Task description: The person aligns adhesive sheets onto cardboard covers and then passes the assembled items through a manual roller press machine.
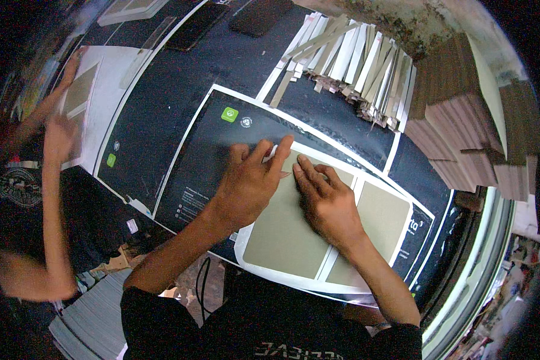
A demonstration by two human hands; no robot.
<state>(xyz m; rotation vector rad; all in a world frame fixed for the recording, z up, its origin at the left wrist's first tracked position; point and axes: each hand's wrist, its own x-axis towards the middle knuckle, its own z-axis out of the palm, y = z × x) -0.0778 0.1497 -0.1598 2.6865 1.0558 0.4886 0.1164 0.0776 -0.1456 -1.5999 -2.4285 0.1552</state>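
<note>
Dark sheet (pixel 189 159), broad left of 2 hands (pixel 243 186) (pixel 327 207) at board (pixel 276 231) edge

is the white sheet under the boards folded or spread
White sheet spread: margins show around the grey-beige boards; cannot tell near the left hand.

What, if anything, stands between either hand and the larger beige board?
Nothing visible. The right hand rests on the larger beige board, and the left hand is at its far-left corner. The pile of strips lies farther back, clear of both.

Pale strips (pixel 357 57) lie heaped near stacked brown boards (pixel 450 114)
</note>
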